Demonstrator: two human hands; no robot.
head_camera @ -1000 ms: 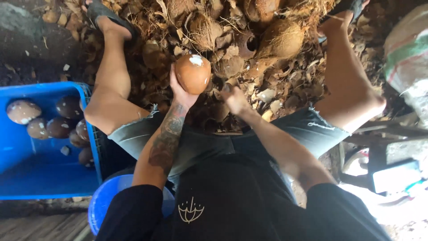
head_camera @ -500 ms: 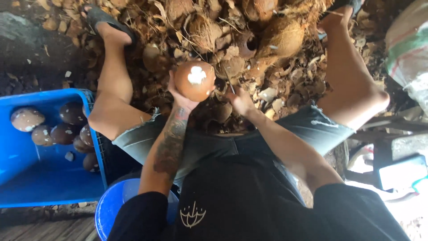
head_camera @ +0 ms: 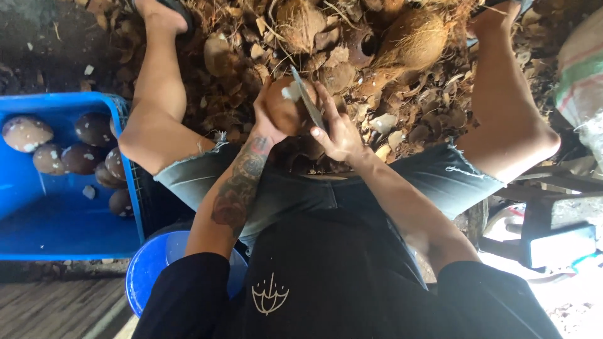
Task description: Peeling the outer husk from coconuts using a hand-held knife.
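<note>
The left hand (head_camera: 267,122) wrapped its grip around a brown coconut (head_camera: 286,107); the right hand (head_camera: 339,135) pinched a knife (head_camera: 308,103) against it, above husks (head_camera: 402,119).

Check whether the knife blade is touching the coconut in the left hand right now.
Touching. The head view shows the knife blade, held in the right hand, lying across the coconut at its white cut patch, with no gap. The left hand cups the coconut.

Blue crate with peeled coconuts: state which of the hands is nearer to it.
Left. The left hand, holding the brown coconut, is on the side toward the blue crate. The right hand, gripping the knife, is farther away, beyond the coconut.
</note>
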